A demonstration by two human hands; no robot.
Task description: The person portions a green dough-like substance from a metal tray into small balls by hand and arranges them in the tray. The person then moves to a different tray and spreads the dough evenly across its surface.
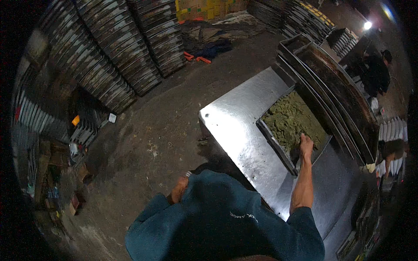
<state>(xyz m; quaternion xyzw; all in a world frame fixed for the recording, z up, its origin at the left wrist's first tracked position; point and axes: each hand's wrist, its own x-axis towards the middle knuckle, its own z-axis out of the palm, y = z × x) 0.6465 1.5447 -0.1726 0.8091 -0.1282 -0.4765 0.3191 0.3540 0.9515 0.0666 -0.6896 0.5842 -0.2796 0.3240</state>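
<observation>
Head view, right of centre: a tray (pixel 276 147) holds green mass (pixel 288 115), likely soft, crumbly, heavy together; its stiff rim suits lifting. Right hand (pixel 306 145) curls at the mass; left hand (pixel 178 190) sits lower left of centre; I cannot tell either's grasp.

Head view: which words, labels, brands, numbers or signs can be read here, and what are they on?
Dark teal shirt: a short line of white lettering, tilted; I don't copy printed words out.
Yellow stack at the back: any markings are too small and blurred to read.
Metal tray: none that I can see.
</observation>
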